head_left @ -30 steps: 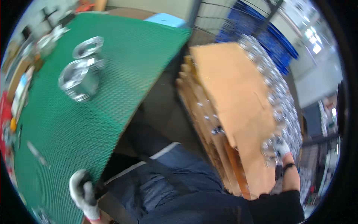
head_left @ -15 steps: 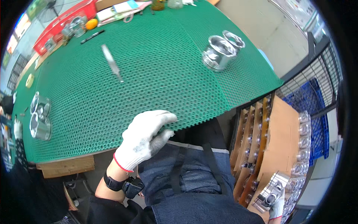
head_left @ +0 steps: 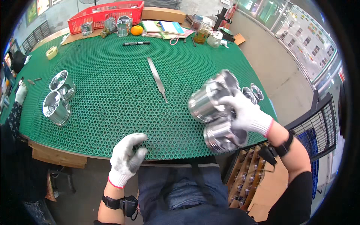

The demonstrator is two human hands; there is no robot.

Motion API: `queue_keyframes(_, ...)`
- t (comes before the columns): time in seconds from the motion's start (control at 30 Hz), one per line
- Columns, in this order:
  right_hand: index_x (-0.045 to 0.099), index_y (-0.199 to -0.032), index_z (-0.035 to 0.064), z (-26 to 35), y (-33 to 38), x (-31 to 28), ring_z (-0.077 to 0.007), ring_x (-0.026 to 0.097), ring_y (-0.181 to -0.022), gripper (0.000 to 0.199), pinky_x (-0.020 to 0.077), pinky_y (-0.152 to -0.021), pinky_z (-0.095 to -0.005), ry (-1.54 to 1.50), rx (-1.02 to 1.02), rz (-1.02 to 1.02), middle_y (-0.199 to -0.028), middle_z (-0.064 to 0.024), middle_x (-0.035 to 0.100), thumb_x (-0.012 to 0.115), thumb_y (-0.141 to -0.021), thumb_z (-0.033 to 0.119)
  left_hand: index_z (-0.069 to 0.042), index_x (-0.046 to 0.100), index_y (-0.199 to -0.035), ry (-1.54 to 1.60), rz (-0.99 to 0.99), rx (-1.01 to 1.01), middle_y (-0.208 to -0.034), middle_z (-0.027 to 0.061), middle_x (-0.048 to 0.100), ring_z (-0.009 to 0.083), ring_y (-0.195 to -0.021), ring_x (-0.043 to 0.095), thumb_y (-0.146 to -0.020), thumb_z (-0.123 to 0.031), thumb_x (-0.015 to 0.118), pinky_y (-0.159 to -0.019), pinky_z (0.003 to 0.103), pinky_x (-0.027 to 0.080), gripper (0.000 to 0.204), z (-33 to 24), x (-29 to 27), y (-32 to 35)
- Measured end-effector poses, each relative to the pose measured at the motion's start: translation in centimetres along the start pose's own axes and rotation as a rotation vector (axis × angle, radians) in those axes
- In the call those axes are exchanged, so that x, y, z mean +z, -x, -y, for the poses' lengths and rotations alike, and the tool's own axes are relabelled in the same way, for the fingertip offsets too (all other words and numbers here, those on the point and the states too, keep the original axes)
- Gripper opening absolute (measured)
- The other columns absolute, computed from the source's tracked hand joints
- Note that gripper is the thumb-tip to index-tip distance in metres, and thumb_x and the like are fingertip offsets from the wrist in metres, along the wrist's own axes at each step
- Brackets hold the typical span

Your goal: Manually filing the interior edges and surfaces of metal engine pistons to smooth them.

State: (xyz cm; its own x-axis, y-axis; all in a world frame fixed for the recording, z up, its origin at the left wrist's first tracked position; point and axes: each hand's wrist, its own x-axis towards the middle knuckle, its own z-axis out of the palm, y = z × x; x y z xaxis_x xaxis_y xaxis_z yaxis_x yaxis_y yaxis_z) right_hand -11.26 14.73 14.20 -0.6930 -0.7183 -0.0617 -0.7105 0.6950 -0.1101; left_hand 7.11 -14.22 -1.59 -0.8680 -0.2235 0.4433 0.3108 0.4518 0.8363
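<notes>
My right hand (head_left: 245, 112), in a white knit glove, is gripping shiny metal pistons (head_left: 210, 101) above the right part of the green mat. One more piston (head_left: 224, 135) hangs lower, by the mat's near edge. The cluster is blurred, so I cannot tell how many are in the grip. Behind the hand, ring-shaped metal edges (head_left: 257, 92) show, partly hidden. My left hand (head_left: 127, 159), also gloved, hovers at the front edge with thumb and fingers apart, holding nothing. A flat metal file (head_left: 156, 78) with a pointed tang lies on the mat between them.
Two pistons (head_left: 57, 108) stand at the left. Along the back are a black pen (head_left: 137, 43), an orange (head_left: 137, 30), notebooks (head_left: 170, 28), jars and a red basket (head_left: 80, 26). Cardboard layers with pistons (head_left: 243, 176) sit below right. Another person's gloved hand (head_left: 21, 93) is far left.
My right hand has risen from the cardboard stack at the lower right to above the mat, bringing pistons along. My left hand stays near the front edge. The view has swung to the right.
</notes>
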Motion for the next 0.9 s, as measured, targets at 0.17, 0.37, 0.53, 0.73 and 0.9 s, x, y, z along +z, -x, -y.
queue_keyframes(0.17,0.061,-0.119,0.021,-1.3,-5.9,1.5,-0.0387,0.058,-0.1,0.053,0.0512,-0.08,-0.0463,0.181,-0.092,0.226,-0.112,-0.0211,0.052,0.069,-0.067,0.018,0.001,0.064,-0.109,-0.094,0.063,-0.037,-0.108,0.0165,0.066,0.027,-0.096,0.065,-0.076,-0.002,0.07,-0.084,0.033,0.052,0.034,0.0,0.5,-0.6)
queue_keyframes(0.37,0.058,-0.128,0.015,-6.1,1.0,3.3,-0.036,0.058,-0.112,0.055,0.0514,-0.092,-0.0418,-0.275,-0.159,-0.27,-0.133,-0.0194,0.051,0.071,-0.075,0.021,0.001,0.059,-0.117,-0.012,0.037,-0.296,-0.111,0.0125,0.063,0.0198,-0.095,0.061,-0.082,-0.009,0.069,-0.084,0.032,0.05,0.037,-1.7,1.5,-1.8)
queue_keyframes(0.53,0.064,-0.119,0.0077,-8.7,8.5,6.5,-0.0336,0.063,-0.105,0.046,0.0517,-0.09,-0.0372,-0.366,-0.134,-0.611,-0.119,-0.0174,0.061,0.072,-0.073,0.006,-0.002,0.056,-0.12,-0.403,0.214,-0.131,-0.122,0.0121,0.059,0.018,-0.095,0.058,-0.078,0.007,0.059,-0.085,0.031,0.049,0.043,-3.0,2.5,-4.2)
queue_keyframes(0.73,0.068,-0.105,0.0059,-9.4,12.0,13.8,-0.0322,0.066,-0.086,0.033,0.0535,-0.076,-0.0372,-0.558,0.038,-0.647,-0.099,-0.0162,0.067,0.07,-0.072,0.002,-0.007,0.048,-0.131,-0.766,0.245,-0.019,-0.129,0.0211,0.054,0.0399,-0.115,0.056,-0.086,-0.018,0.064,-0.094,0.044,0.049,0.049,-0.7,7.5,-13.2)
queue_keyframes(0.9,0.068,-0.103,0.007,-9.6,11.8,16.1,-0.0301,0.067,-0.08,0.035,0.0534,-0.071,-0.0364,-0.473,0.0,-0.819,-0.091,-0.0139,0.068,0.071,-0.069,-0.001,-0.008,0.045,-0.128,-1.144,0.349,-0.345,-0.114,0.0256,0.055,0.0439,-0.101,0.061,-0.095,-0.034,0.049,-0.087,0.051,0.049,0.042,1.4,10.5,-19.6)
